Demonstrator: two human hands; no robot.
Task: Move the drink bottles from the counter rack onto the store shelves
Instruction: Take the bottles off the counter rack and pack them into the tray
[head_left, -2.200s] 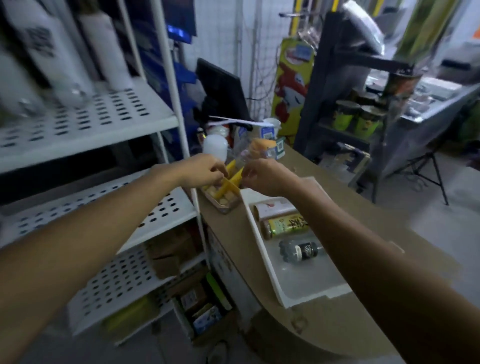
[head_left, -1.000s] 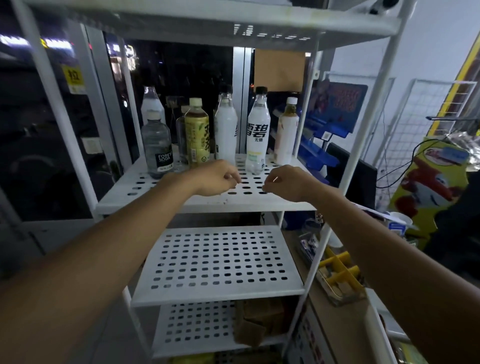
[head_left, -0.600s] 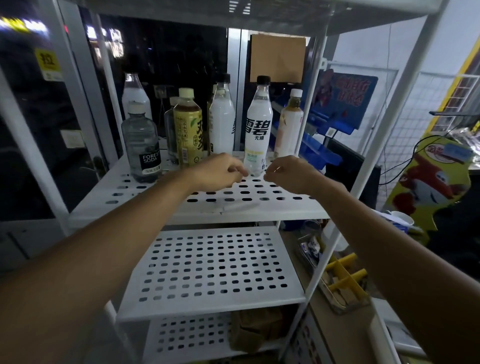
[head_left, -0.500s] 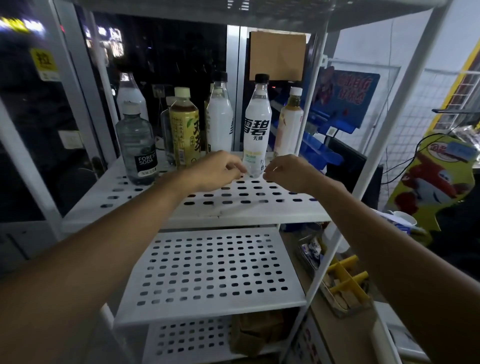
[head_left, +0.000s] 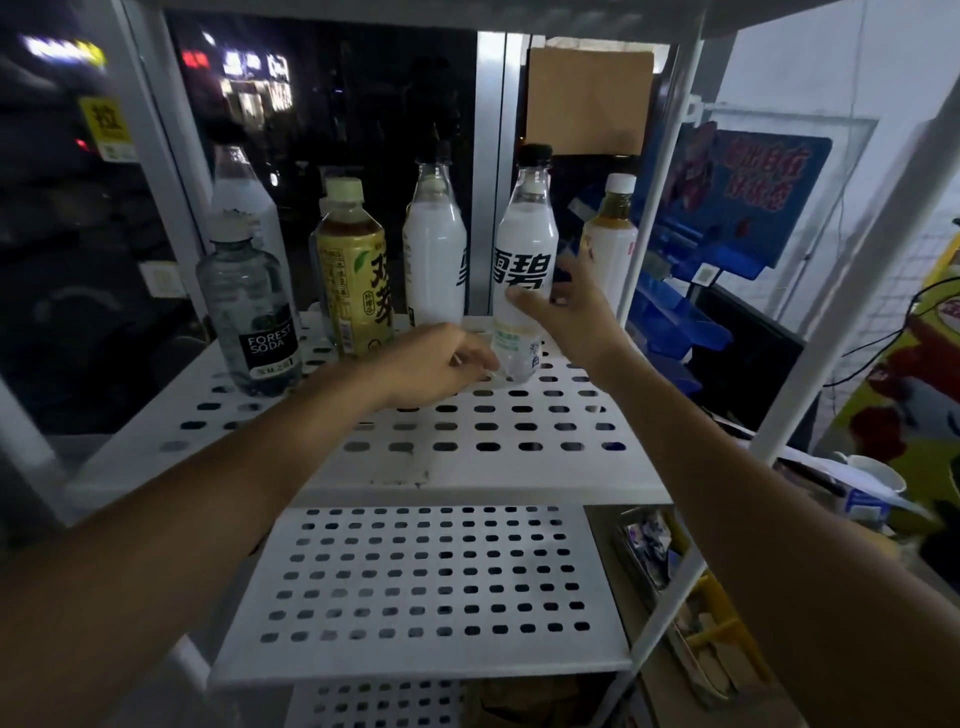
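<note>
Several drink bottles stand in a row on the white perforated upper shelf (head_left: 519, 431): a clear Forest Soda bottle (head_left: 249, 312), a yellow tea bottle (head_left: 356, 275), a white bottle (head_left: 434, 260), a white black-capped bottle (head_left: 524, 239) and a pale white-capped bottle (head_left: 613, 234). My right hand (head_left: 566, 317) wraps the black-capped bottle's middle, thumb on the label and fingers behind it. My left hand (head_left: 436, 364) is curled on the shelf with its fingertips at that bottle's base, holding nothing I can see.
A bare perforated shelf (head_left: 431, 587) lies below. A white shelf post (head_left: 831, 312) slants up on the right. Beyond it are blue bins (head_left: 675, 322) and a counter tray with yellow dividers (head_left: 711, 639). Dark glass is behind the bottles.
My view swung from the counter to the shelf. My right hand opened from a fist and closed around the black-capped bottle; my left hand moved to its base.
</note>
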